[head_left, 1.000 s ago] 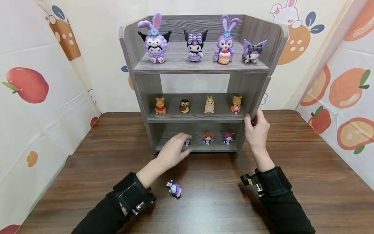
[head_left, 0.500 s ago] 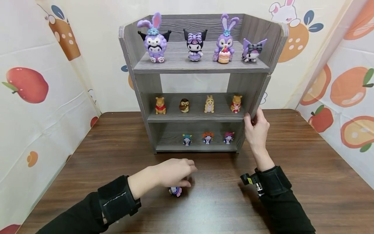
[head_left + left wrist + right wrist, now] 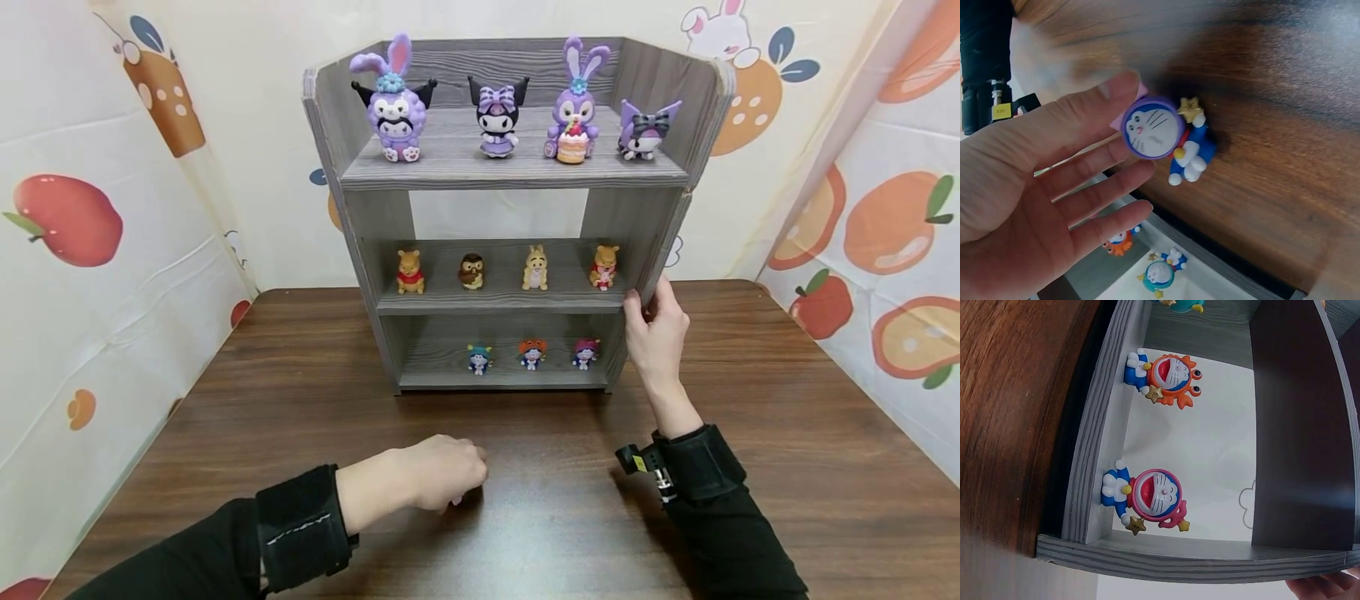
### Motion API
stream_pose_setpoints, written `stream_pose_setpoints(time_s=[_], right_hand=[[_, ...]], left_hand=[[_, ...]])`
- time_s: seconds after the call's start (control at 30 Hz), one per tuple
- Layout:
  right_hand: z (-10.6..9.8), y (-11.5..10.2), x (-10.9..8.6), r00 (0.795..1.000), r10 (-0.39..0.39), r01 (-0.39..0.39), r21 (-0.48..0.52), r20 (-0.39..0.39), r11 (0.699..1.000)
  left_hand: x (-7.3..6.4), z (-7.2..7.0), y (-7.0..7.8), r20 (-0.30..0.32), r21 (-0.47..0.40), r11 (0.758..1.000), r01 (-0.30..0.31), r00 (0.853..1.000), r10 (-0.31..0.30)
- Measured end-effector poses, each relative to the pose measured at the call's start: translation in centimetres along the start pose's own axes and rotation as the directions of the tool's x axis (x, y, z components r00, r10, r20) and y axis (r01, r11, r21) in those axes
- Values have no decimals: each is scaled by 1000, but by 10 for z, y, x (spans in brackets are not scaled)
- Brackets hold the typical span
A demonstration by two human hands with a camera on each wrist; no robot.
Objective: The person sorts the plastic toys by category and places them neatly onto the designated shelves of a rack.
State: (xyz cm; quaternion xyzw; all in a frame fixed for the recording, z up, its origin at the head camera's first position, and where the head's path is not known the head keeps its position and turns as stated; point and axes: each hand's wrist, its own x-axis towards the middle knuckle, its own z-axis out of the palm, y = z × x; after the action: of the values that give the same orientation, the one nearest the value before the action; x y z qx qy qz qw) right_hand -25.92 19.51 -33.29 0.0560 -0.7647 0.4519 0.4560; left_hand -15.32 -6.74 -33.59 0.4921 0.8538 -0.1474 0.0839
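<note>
In the head view my left hand [image 3: 444, 472] is low over the tabletop, in front of the shelf, and hides what it holds. The left wrist view shows a Doraemon figurine [image 3: 1155, 131] in a purple hood with pink ears, a gold star in its hand. Thumb and forefinger pinch it by the head; the other fingers lie loosely extended. My right hand [image 3: 658, 340] grips the right side edge of the grey wooden display shelf [image 3: 510, 307], thumb at the front. Only some fingertips [image 3: 1329, 584] appear in the right wrist view.
On the bottom tier stand Doraemon figurines with teal [image 3: 479, 359], orange crab [image 3: 532, 354] and pink [image 3: 585, 353] hoods, left to right. Pooh characters such as an owl [image 3: 471, 271] line the middle tier. Larger purple figures, including a rabbit [image 3: 573, 117], occupy the top. Brown wooden table [image 3: 540, 517] beneath.
My left hand has drawn back from the bottom tier to the table and taken hold of the purple-hooded Doraemon figurine lying there. The right hand stays on the shelf's side.
</note>
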Motion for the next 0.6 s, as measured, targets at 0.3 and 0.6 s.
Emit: stream_pose_setpoints(time_s=[0.3, 0.6], right_hand=[[0, -1, 0, 1000, -3, 2, 7, 11, 1000], [0, -1, 0, 1000, -3, 3, 3, 11, 1000]], left_hand=[[0, 11, -3, -58, -56, 998, 1, 998, -5], [-1, 20, -5, -117, -77, 997, -10, 993, 1]])
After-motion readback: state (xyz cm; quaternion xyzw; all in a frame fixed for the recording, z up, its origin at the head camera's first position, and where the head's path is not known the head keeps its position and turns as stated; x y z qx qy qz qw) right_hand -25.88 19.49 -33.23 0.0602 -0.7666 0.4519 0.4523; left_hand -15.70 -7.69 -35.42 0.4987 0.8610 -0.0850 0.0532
